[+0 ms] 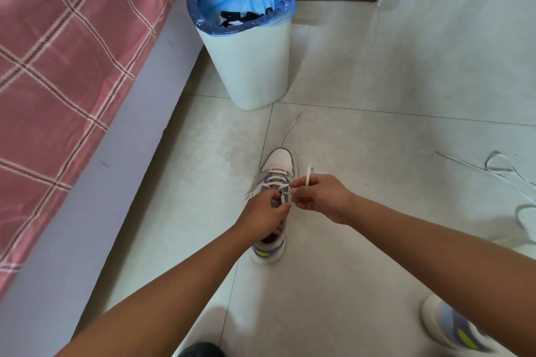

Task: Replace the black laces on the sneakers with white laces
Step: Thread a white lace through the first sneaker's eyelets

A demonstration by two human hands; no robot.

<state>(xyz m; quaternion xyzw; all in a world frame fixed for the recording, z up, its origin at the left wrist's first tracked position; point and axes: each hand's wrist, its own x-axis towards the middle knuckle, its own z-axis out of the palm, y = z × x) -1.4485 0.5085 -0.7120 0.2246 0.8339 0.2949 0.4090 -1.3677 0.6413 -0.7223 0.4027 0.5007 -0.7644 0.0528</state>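
— Since black laces [246,18] lie in the bin [249,66] at twelve o'clock, are we halfway?
— We judge so: this sneaker [275,180] is partly laced white; another [455,327] waits at four o'clock.
— Our grips?
— Left hand [265,216] pinches the tongue area; right hand [316,197] pinches the white lace [308,175], looping up.

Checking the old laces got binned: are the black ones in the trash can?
In: black laces lie inside the bag-lined trash can.
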